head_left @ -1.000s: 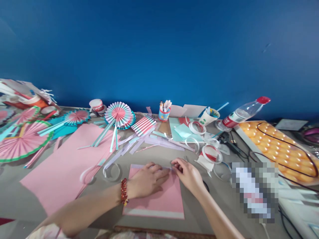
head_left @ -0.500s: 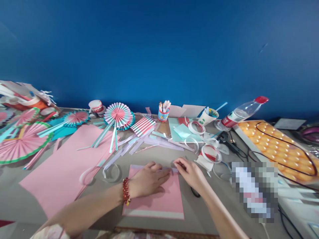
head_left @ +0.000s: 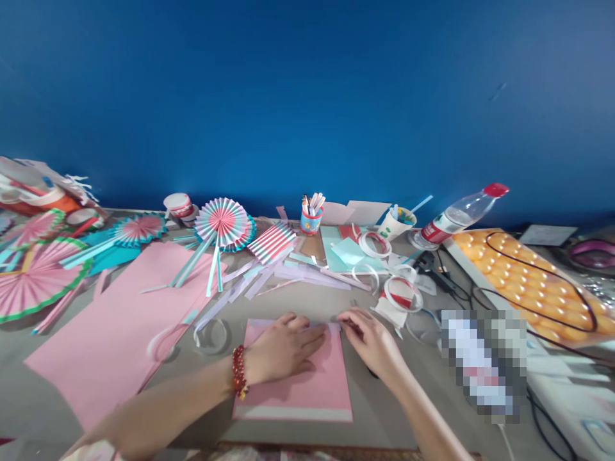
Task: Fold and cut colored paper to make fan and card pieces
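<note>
and here's my left hand [head_left: 284,351] spread flat across the pink paper sheet [head_left: 329,387], palm down, fingers stretched toward its far right corner, pressing rather than gripping. the sheet lies right in front of me on the grey bench [head_left: 384,426], a white strip [head_left: 293,413] running along its near edge and a lilac strip [head_left: 257,324] showing along the far one. over at that far right corner it's my right hand [head_left: 368,336], thumb and fingers drawn together just at the edge; whether anything is pinched there, i can't tell. red bead bracelet [head_left: 239,371] on my left wrist. off to the left, a larger pink sheet [head_left: 110,333] lies slantwise, with the sticks of a round pleated fan [head_left: 221,221] reaching over its far end. beyond my hands, a striped pleated paper [head_left: 273,242] rests among lilac scraps, near the pen cup [head_left: 311,224]. to the right, a tape roll [head_left: 402,310], then a red-capped bottle [head_left: 437,232] farther back.
</note>
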A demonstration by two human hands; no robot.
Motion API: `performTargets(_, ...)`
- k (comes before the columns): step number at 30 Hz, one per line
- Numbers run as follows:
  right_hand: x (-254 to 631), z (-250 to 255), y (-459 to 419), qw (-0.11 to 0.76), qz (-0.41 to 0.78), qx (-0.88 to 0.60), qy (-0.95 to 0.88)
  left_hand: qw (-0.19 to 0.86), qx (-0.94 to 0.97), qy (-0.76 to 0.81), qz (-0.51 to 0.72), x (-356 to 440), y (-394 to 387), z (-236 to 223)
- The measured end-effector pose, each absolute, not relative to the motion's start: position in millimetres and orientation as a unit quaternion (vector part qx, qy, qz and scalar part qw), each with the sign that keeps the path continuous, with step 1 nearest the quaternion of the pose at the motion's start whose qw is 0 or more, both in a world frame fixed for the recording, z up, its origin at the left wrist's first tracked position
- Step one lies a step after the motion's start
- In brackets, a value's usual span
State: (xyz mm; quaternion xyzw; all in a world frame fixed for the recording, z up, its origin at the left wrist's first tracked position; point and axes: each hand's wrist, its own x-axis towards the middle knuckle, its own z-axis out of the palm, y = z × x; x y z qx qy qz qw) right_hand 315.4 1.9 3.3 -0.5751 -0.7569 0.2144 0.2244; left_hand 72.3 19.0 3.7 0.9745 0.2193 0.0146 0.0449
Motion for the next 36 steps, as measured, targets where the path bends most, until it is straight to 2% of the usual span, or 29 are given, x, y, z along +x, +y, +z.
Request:
performTargets(6,313,-6,-28,0.108,0.051,-0.535,-0.836,0.049,0.975,0.215,0.027,72,20,8)
performTargets(9,320,-17,-38,0.077,-0.010,-0.543,-0.836,0.062,0.975,0.211,0.036,71,20,7)
performTargets(15,324,-21,-39,0.099,-0.048,-0.544,-0.832,0.072,0.973,0.214,0.042,69,18,4)
performTargets(21,314,-14,-45,0.059,-0.055,-0.569,-0.818,0.064,0.974,0.213,0.048,67,16,5)
performTargets(25,317,-19,-42,0.082,-0.047,-0.558,-0.824,0.074,0.975,0.199,0.068,54,13,4)
performTargets(30,325,-18,-35,0.165,-0.013,-0.539,-0.826,0.057,0.967,0.234,0.078,25,3,0)
performTargets(33,331,-9,-35,0.226,-0.009,-0.573,-0.788,0.059,0.963,0.254,0.071,18,-4,2)
performTargets(36,343,0,-41,0.244,-0.029,-0.629,-0.737,0.068,0.965,0.245,0.065,24,-6,7)
